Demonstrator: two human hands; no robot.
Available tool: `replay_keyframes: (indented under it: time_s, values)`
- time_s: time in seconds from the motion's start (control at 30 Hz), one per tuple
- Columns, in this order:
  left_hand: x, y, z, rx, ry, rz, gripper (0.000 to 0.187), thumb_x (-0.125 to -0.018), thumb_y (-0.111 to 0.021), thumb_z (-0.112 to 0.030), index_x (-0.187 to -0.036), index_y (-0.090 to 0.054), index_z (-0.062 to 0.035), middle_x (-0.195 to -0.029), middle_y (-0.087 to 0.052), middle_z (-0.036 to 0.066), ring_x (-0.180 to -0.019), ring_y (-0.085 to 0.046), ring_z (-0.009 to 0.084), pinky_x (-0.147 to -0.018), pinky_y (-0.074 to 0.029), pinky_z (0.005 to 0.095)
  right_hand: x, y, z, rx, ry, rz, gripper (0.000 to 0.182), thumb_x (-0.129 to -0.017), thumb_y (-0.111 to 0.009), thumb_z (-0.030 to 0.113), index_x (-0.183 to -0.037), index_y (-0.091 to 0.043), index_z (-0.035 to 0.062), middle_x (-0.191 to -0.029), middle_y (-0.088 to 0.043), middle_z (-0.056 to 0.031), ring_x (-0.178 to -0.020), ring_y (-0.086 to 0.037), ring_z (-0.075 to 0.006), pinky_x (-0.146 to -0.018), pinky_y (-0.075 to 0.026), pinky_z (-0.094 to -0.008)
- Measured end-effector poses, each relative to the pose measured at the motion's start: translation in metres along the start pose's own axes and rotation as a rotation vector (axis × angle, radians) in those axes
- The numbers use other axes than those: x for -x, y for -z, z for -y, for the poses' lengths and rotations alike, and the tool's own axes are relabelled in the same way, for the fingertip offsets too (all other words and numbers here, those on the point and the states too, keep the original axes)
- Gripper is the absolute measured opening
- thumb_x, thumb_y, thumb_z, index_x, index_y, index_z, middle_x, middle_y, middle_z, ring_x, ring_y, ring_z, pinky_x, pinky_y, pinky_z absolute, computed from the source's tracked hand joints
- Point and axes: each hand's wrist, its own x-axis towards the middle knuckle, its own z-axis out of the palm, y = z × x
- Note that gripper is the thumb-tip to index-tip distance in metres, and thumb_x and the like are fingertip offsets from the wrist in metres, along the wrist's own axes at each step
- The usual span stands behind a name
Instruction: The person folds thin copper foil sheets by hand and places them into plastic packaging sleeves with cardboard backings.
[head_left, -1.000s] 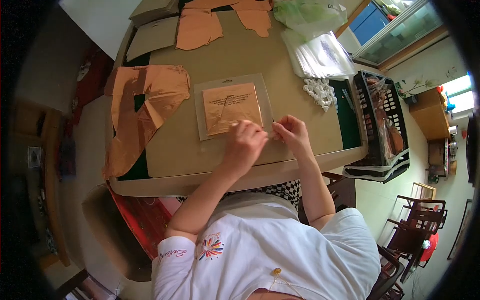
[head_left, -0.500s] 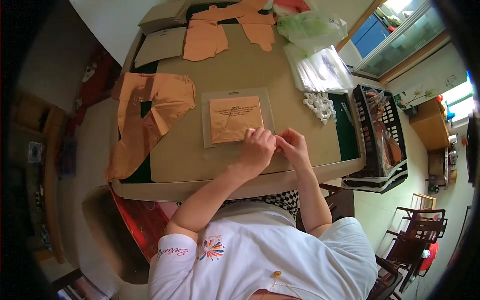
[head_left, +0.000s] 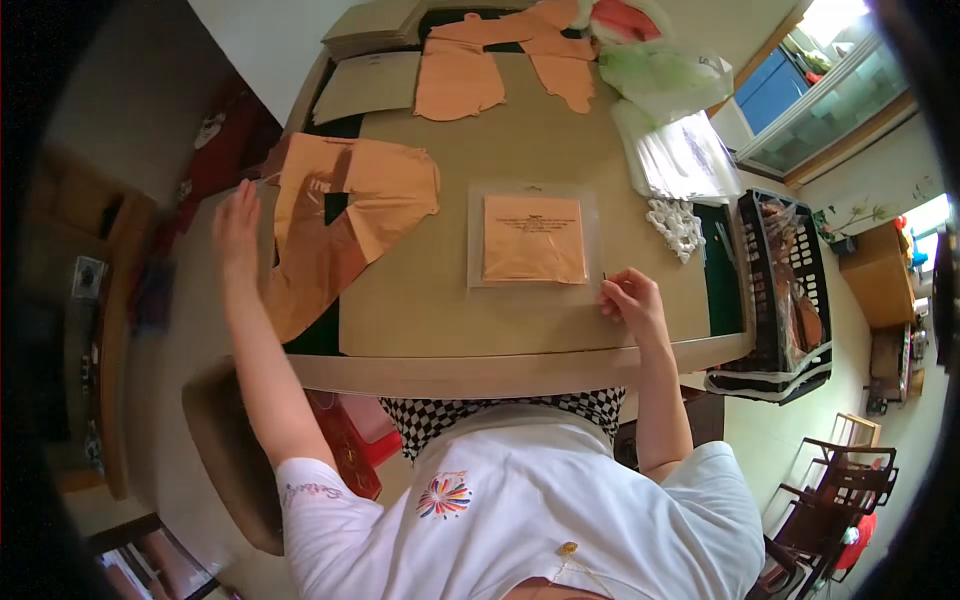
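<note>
My left hand [head_left: 238, 225] is past the left table edge with its fingers stretched out, beside a flat copper-coloured foil balloon [head_left: 392, 190] that has a small square hole. My right hand [head_left: 633, 300] rests near the front of the table, thumb and fingers pinched together. A small dark bit shows at its fingertips, too small to name. Just left of that hand lies a clear packet [head_left: 592, 230] with a folded copper foil sheet [head_left: 535, 255] inside, dark print across its upper part.
More flat foil balloons [head_left: 460, 85] lie at the back beside stacked grey-brown cards [head_left: 368, 85]. Clear plastic bags [head_left: 680, 160], a greenish bag [head_left: 665, 80] and a white tangled bundle [head_left: 676, 228] sit at the right. A black basket [head_left: 785, 290] stands beyond the right edge.
My left hand has left the packet and swung far left to the table edge. My right hand stays pinched near the packet's lower right corner. The view has shifted.
</note>
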Motion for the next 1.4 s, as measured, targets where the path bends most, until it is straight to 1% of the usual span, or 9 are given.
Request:
replay_keyframes:
  time_s: [0.1, 0.23, 0.33, 0.47, 0.6, 0.67, 0.7, 1.0, 1.4]
  values:
    - [-0.056, 0.190, 0.105, 0.147, 0.215, 0.002, 0.041, -0.097, -0.051, -0.026, -0.125, -0.052, 0.0049, -0.134, -0.050, 0.024, -0.126, -0.049, 0.0311, -0.110, -0.034, 0.0406, 0.006, -0.003, 0.001, 0.012, 0.010, -0.014, 0.007, -0.090, -0.062, 0.008, -0.093, -0.060, 0.0025, -0.068, -0.063, -0.0029, -0.054, -0.055, -0.0078, -0.045, -0.040, -0.0210]
    - [-0.049, 0.232, 0.107, -1.711, 0.294, -0.194, 0.028, -0.090, -0.059, -0.021, -0.112, -0.063, -0.0036, -0.120, -0.061, 0.019, -0.110, -0.059, 0.0332, -0.088, -0.048, 0.0433, 0.011, -0.005, 0.006, 0.017, 0.062, -0.033, 0.016, -0.090, -0.060, 0.003, -0.106, -0.058, 0.0044, -0.071, -0.062, -0.0024, -0.060, -0.056, -0.0075, -0.052, -0.042, -0.0214]
    - [0.011, 0.097, -0.008, -1.481, -0.005, -0.452, 0.019, -0.090, -0.059, -0.017, -0.105, -0.063, -0.0058, -0.107, -0.065, 0.014, -0.099, -0.063, 0.0294, -0.080, -0.050, 0.0402, 0.013, 0.005, -0.008, 0.071, 0.180, 0.136, 0.027, -0.088, -0.059, 0.000, -0.113, -0.058, 0.0057, -0.081, -0.062, -0.0017, -0.073, -0.058, -0.0081, -0.062, -0.046, -0.0221]
    - [0.091, -0.026, -0.016, -1.267, -0.378, -0.290, 0.019, -0.095, -0.056, -0.022, -0.101, -0.062, -0.0056, -0.097, -0.064, 0.010, -0.090, -0.064, 0.0243, -0.078, -0.050, 0.0351, 0.026, 0.014, -0.006, 0.200, 0.300, 0.318, 0.037, -0.085, -0.059, -0.003, -0.120, -0.057, 0.0066, -0.097, -0.059, -0.0020, -0.090, -0.058, -0.0098, -0.073, -0.048, -0.0233]
    - [0.176, -0.138, 0.018, -0.894, -0.576, 0.414, 0.021, -0.080, -0.072, -0.013, -0.098, -0.062, -0.0062, -0.107, -0.062, 0.010, -0.101, -0.058, 0.0274, -0.087, -0.047, 0.0386, 0.030, 0.011, -0.002, 0.714, 0.455, 0.193, 0.020, -0.080, -0.064, 0.001, -0.099, -0.060, 0.0040, -0.104, -0.060, -0.0089, -0.097, -0.060, -0.0262, -0.084, -0.049, -0.0335]
    - [0.207, -0.169, 0.030, -0.735, -0.500, 0.620, 0.032, -0.074, -0.077, -0.017, -0.100, -0.062, -0.0065, -0.112, -0.061, 0.009, -0.107, -0.057, 0.0285, -0.094, -0.045, 0.0397, 0.026, 0.005, 0.001, 0.801, 0.798, 0.104, 0.016, -0.079, -0.064, 0.002, -0.094, -0.059, 0.0044, -0.106, -0.061, -0.0087, -0.099, -0.059, -0.0291, -0.087, -0.048, -0.0369]
    - [0.214, -0.176, 0.035, -0.730, -0.496, 0.655, 0.032, -0.074, -0.077, -0.017, -0.101, -0.061, -0.0073, -0.112, -0.061, 0.009, -0.108, -0.056, 0.0286, -0.094, -0.045, 0.0399, 0.023, 0.004, 0.002, 0.839, 0.972, 0.060, 0.014, -0.079, -0.065, 0.003, -0.092, -0.059, 0.0046, -0.107, -0.061, -0.0086, -0.100, -0.059, -0.0305, -0.088, -0.047, -0.0386]
    - [0.214, -0.180, 0.074, -0.695, -0.361, 0.634, 0.026, -0.073, -0.075, -0.006, -0.095, -0.062, -0.0079, -0.111, -0.061, 0.007, -0.106, -0.056, 0.0255, -0.091, -0.046, 0.0384, 0.005, -0.008, -0.010, 0.486, 0.672, -0.021, 0.005, -0.082, -0.064, 0.005, -0.086, -0.061, 0.0054, -0.088, -0.065, -0.0073, -0.085, -0.060, -0.0272, -0.077, -0.048, -0.0354]
    - [0.189, -0.177, 0.060, -0.644, -0.246, 0.507, 0.013, -0.074, -0.072, -0.001, -0.080, -0.061, -0.0054, -0.088, -0.063, 0.006, -0.087, -0.058, 0.0246, -0.075, -0.049, 0.0353, -0.010, -0.017, -0.001, 0.514, 0.569, -0.046, 0.006, -0.078, -0.066, 0.007, -0.081, -0.061, 0.0057, -0.078, -0.062, -0.0062, -0.079, -0.057, -0.0249, -0.070, -0.049, -0.0337]
